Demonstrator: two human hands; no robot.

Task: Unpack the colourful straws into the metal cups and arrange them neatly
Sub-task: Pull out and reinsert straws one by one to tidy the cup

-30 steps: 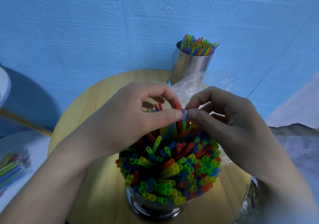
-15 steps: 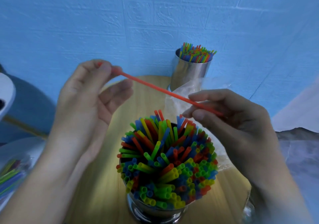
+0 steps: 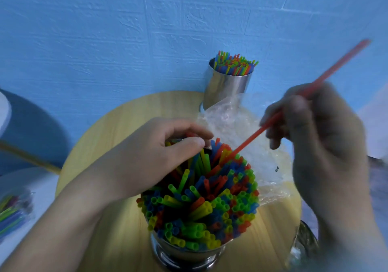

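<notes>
R-hand grip (image 3: pixel 319 141) tight on red straw (image 3: pixel 252 138)

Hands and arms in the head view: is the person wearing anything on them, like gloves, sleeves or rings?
No. The left hand and right hand are bare, without gloves, and the forearms show no sleeves up to the frame's edge. No ring, watch or bracelet shows on the left; the right is too blurred to tell.

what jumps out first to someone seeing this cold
The burst of colourful straws crammed into the near metal cup, bottom centre. Then the long red straw that the right hand holds slanting down from the upper right, while the left hand grips the bundle's far side.
</notes>
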